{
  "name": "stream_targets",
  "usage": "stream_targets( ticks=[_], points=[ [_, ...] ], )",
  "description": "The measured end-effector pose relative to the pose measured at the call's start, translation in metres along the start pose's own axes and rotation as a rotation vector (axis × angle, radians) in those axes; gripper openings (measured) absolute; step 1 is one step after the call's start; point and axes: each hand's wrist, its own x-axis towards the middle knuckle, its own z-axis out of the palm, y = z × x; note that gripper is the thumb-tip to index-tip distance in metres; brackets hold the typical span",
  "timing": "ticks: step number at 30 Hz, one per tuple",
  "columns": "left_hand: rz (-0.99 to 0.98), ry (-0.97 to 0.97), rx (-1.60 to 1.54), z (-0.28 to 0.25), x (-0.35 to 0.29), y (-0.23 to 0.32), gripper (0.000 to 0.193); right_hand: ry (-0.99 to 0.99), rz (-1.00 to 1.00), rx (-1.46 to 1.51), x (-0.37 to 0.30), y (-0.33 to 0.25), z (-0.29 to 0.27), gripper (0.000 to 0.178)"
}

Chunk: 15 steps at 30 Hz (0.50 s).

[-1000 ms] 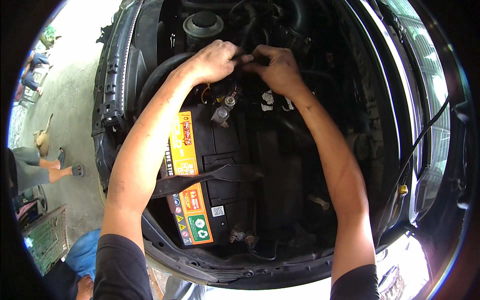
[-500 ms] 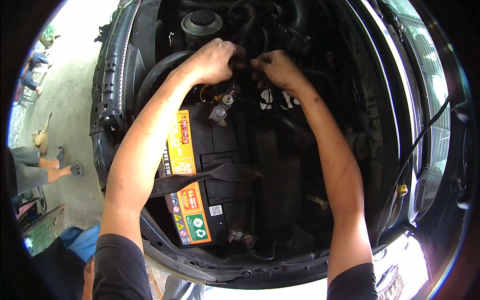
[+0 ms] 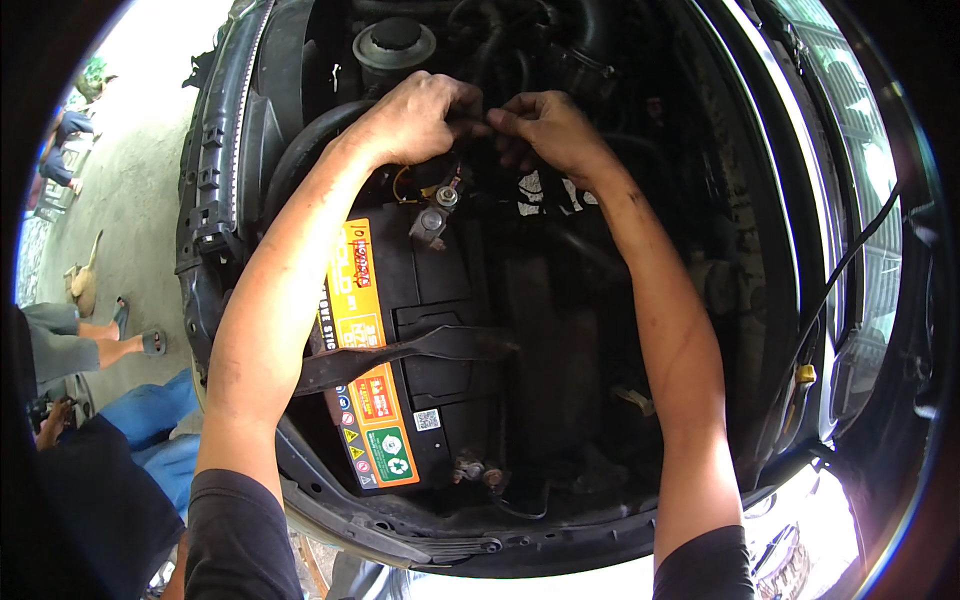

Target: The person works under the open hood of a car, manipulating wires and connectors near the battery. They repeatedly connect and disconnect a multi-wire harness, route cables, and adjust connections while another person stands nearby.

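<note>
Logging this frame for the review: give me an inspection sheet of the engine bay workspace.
Surface: open engine bay, dark and grimy, front edge toward the person.
Job's things: black car battery with orange label, hold-down bar across its top; metal terminal clamp at its far end.
Clutter: round cap at the far end of the bay; yellow dipstick handle to the right.
Hands: left hand and right hand meet fingertip to fingertip beyond the battery, pinching something small and dark; cannot tell what.
Cables: dark hoses and wires beyond the hands; thin orange wire near the clamp.
Surroundings: concrete ground to the left, another person's sandalled feet, blue cloth.
</note>
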Motion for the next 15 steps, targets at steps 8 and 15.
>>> stream_targets(
  ticks=[8,15],
  points=[
    [0.016,-0.007,0.001,0.0035,0.0006,0.0002,0.012,-0.062,0.191,0.06,0.0058,0.0052,-0.0047,0.027],
    [-0.029,-0.006,0.007,0.0034,0.0015,-0.0011,0.013,-0.044,0.165,0.069,0.0028,0.0073,-0.0055,0.025]
  ],
)
